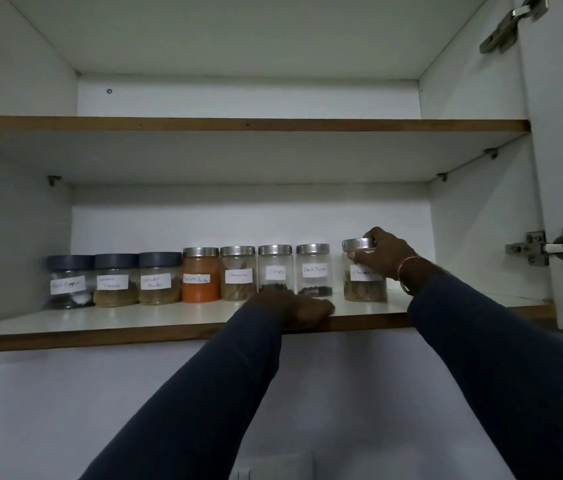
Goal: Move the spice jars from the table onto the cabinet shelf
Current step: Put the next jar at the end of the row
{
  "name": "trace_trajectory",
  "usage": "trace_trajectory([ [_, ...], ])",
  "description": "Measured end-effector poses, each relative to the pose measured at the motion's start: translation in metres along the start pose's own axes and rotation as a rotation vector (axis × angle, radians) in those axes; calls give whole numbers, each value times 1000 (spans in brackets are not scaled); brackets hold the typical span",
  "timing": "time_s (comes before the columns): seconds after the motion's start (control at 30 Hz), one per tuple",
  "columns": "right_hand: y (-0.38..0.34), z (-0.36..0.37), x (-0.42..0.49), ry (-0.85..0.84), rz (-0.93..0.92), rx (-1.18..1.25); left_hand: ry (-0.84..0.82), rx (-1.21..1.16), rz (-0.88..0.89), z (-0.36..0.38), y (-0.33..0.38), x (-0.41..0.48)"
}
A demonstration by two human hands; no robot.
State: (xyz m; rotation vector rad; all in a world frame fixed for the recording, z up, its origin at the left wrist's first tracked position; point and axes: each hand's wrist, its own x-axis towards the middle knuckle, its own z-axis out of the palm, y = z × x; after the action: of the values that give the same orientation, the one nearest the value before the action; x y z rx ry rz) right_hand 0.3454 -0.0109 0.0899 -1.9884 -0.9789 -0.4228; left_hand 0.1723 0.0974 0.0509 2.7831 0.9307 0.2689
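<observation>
So, the cupboard: we're looking up into an open white cabinet with brown-edged boards, and everything that matters sits on the lower shelf.
Right hand: ours is up at the far right end of the row, fingers and thumb wrapped round the shiny steel lid of a clear glass spice jar with brownish bits inside and a white handwritten label that the hand partly covers.
That jar: upright on the lower shelf, set back from the front edge, with a visible gap between it and the next one.
Neighbours, going left: a steel-lidded black pepper jar, a steel-lidded cloves jar, a cinnamon jar and an orange powder jar, all clear glass with white labels, close together in one line.
Left end: three clear grey-lidded jars with dark plastic caps, labels too blurry for us to read properly.
Left hand: resting palm down on the front edge of the lower shelf, just in front of the cloves jar, fingers loose and holding nothing; it's dim down there, so we can't tell more.
Wrist: a thin orange thread band on our right one, and dark blue sleeves on both arms.
Hardware: a silver metal hinge on the right side of the cabinet, near the jar we're holding but not touching it.
</observation>
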Motion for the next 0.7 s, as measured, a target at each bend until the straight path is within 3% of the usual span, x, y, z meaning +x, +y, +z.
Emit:
trace_trajectory([
  [0.37,10,26,58,-69,46,-199,-127,-131,52,3,1,14],
  [0.7,18,42,69,-69,45,-232,-142,-39,180,-1,10,0],
])
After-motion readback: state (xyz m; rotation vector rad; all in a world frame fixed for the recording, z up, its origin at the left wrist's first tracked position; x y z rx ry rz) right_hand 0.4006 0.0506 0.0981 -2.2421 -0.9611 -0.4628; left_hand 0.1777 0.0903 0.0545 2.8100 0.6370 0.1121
